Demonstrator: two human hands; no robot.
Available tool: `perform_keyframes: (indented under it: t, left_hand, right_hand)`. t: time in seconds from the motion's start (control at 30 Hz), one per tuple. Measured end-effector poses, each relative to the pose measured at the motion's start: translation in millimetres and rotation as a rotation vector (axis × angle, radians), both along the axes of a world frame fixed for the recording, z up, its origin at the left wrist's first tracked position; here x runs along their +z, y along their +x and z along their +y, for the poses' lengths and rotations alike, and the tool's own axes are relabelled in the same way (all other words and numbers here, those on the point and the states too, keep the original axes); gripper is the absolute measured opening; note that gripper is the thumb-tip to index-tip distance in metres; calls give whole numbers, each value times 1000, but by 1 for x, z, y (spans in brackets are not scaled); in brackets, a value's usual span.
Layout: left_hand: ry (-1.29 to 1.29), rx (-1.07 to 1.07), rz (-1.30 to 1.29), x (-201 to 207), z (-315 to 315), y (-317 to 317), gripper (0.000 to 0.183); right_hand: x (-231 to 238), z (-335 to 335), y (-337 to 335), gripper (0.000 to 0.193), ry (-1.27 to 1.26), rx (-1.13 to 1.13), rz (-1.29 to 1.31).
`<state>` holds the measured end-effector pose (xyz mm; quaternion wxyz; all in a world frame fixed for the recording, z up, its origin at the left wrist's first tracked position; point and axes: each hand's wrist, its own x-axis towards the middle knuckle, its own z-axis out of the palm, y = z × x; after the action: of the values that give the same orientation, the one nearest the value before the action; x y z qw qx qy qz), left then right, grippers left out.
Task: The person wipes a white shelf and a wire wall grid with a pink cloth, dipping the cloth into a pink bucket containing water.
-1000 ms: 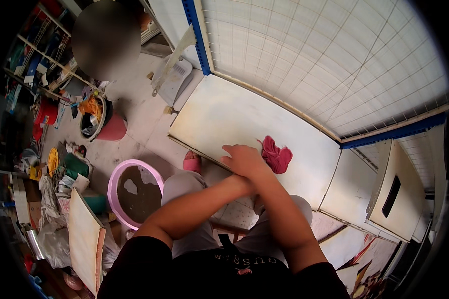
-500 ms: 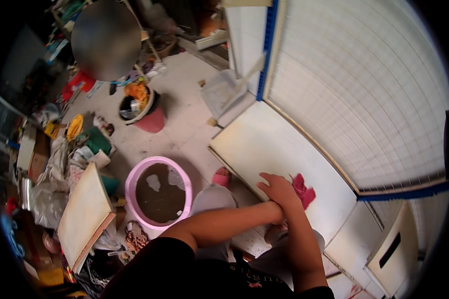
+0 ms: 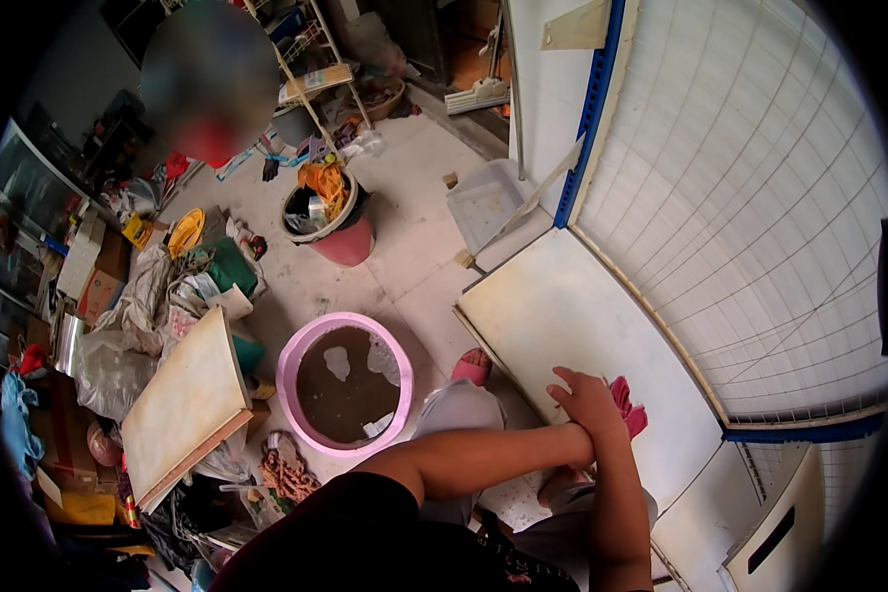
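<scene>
My left forearm reaches across to the right, and my left hand is hidden beneath or behind my right wrist. My right hand [image 3: 584,403] is held over a white panel [image 3: 553,306], with its fingers apart and nothing seen in them. Just right of that wrist is a crumpled dark-pink cloth [image 3: 630,407] against the panel. Whether my hidden left hand touches the cloth or holds my right wrist, I cannot tell. To the left stands a round pink basin [image 3: 288,387] of murky brown water with pale pieces in it.
A pink bucket [image 3: 345,245] of rubbish stands ahead on the tiled floor. A clear plastic tray [image 3: 485,209] lies by a large white gridded panel [image 3: 720,207] with a blue edge. A slanted board [image 3: 187,405], bags and boxes crowd the left. Someone's blurred figure is at upper left.
The whole view has shifted, so the basin, panel and arms appear farther right and slightly lower. My crossed arms and the cloth keep nearly the same arrangement.
</scene>
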<state>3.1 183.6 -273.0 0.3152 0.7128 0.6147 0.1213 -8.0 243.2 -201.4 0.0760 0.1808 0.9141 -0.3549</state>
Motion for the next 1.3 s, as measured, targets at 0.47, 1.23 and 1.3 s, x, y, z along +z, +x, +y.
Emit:
perform_keyframes:
  t: [0.47,1.23,1.3]
  left_hand:
    - [-16,5,-7,-3,1,1,46]
    - [14,11,-42,-2,-7,-12,41]
    - [-2,-15,-29,-2,-10,-16,41]
  right_hand:
    - [-1,-1,2,39,21,41,19]
    - [4,-9,-10,39,39,32,40]
    - [5,-12,-12,38,75,15,55]
